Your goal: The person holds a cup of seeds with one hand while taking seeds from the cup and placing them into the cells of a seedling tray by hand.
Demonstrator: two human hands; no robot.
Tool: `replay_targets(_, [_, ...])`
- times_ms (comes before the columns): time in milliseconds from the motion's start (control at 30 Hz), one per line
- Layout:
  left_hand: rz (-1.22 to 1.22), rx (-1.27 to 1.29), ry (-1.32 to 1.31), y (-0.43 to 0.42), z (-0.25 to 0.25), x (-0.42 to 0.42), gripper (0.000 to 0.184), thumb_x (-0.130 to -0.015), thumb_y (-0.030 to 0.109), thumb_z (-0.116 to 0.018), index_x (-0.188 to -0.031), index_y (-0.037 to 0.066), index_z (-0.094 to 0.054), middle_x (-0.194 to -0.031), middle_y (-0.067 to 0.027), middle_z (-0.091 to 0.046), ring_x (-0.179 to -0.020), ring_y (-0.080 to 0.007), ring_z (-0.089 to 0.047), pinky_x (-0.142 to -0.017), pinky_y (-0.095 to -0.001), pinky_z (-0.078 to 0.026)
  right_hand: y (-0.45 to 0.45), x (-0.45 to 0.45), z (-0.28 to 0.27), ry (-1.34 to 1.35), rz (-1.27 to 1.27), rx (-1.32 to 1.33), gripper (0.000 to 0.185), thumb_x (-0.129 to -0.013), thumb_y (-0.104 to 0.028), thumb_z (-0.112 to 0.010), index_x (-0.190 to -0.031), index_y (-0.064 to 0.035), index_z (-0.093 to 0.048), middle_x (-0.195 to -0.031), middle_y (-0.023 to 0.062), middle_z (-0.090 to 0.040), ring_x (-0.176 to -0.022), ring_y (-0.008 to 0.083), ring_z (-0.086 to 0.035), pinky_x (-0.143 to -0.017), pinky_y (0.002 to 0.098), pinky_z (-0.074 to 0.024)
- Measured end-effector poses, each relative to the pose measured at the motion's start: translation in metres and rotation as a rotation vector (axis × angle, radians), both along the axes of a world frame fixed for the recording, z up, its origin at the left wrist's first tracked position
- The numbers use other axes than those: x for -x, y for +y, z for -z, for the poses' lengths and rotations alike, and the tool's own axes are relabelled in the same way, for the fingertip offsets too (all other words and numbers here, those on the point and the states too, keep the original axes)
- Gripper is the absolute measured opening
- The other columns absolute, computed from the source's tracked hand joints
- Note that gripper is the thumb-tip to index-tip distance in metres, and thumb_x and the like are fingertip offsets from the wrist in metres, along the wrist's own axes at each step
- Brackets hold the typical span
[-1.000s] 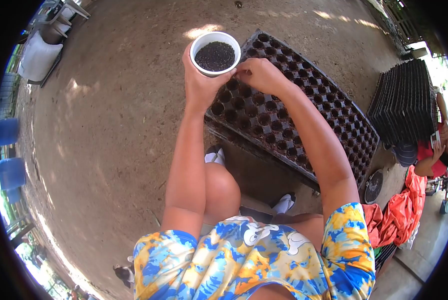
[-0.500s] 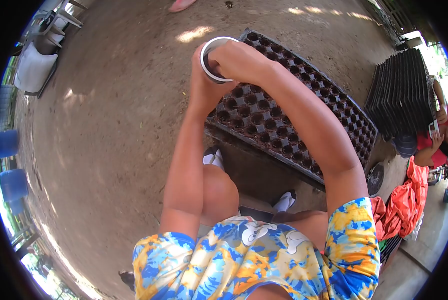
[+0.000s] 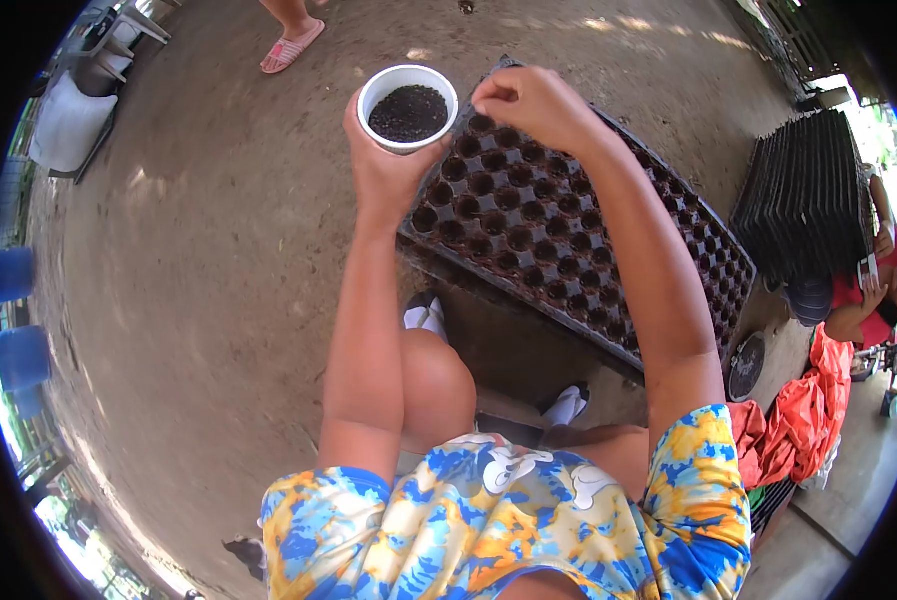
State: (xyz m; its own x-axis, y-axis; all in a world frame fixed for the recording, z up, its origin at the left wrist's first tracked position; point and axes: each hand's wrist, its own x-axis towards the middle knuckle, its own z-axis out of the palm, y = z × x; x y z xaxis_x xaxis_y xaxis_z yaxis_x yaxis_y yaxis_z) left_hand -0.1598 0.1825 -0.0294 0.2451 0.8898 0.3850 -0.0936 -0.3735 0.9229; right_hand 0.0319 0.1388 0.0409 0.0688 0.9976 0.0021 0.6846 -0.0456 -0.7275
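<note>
My left hand (image 3: 386,175) is wrapped round a white cup (image 3: 366,88), held upright past the near left corner of the tray. Small dark grains that look like seeds (image 3: 408,114) partly fill the cup. Just right of its rim, my right hand (image 3: 533,105) has its fingertips pinched together above the far left end of the seedling tray (image 3: 508,200). Anything between those fingertips is too small to make out. The black tray has rows of round cells with dark brown soil in them.
A tall stack of black trays (image 3: 803,195) stands at the right, beside a seated person (image 3: 873,290). Red cloth (image 3: 793,425) lies near my right elbow. A person's sandalled foot (image 3: 293,48) is on the ground ahead. Blue containers (image 3: 20,358) stand far left.
My right hand has come out of the cup and moved right over the tray, fingers pinched. The cup has shifted slightly left. A sandalled foot has come further into view.
</note>
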Motion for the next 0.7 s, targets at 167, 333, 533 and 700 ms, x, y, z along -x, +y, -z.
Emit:
replay_targets(167, [-0.011, -0.015, 0.013, -0.002, -0.004, 0.000, 0.093, -0.062, 0.010, -0.088, -0.133, -0.003, -0.029, -0.124, -0.0138, -0.049, -0.115, -0.0206, -0.051, -0.100, -0.0333, -0.041, -0.002, 0.005, 0.034, -0.118, -0.084, 0.080, 0.018, -0.080, -0.016, -0.065, -0.093, -0.0060, -0.071, -0.085, 0.0167, -0.069, -0.081, 0.0319, -0.066, -0.075, 0.0378, -0.0511])
replay_targets(333, [-0.002, -0.026, 0.017, -0.004, -0.008, -0.002, 0.091, -0.062, 0.011, -0.088, -0.132, -0.002, -0.031, -0.125, -0.0138, -0.048, -0.115, -0.0209, -0.051, -0.101, -0.0337, -0.041, -0.002, 0.007, 0.037, -0.135, -0.073, 0.068, 0.018, -0.079, -0.017, -0.067, -0.093, -0.0065, -0.071, -0.086, 0.0166, -0.069, -0.083, 0.0330, -0.066, -0.076, 0.0396, -0.0508])
replay_targets(533, [0.015, -0.017, -0.023, -0.006, -0.006, -0.008, 0.093, -0.057, 0.010, -0.088, -0.131, -0.001, -0.033, -0.123, -0.0138, -0.051, -0.113, -0.0222, -0.054, -0.099, -0.0351, -0.043, -0.001, 0.008, 0.035, -0.160, -0.052, 0.096, 0.017, -0.080, -0.018, -0.068, -0.093, -0.0075, -0.072, -0.086, 0.0163, -0.069, -0.083, 0.0327, -0.066, -0.075, 0.0398, -0.0507])
replay_targets(700, [0.037, -0.018, -0.030, -0.007, -0.004, -0.012, 0.093, -0.057, 0.009, -0.088, -0.131, -0.001, -0.034, -0.123, -0.0138, -0.051, -0.113, -0.0224, -0.054, -0.098, -0.0353, -0.043, -0.004, 0.010, 0.032, -0.136, 0.011, 0.100, 0.017, -0.079, -0.020, -0.069, -0.092, -0.0073, -0.071, -0.084, 0.0163, -0.068, -0.082, 0.0322, -0.066, -0.074, 0.0396, -0.0504])
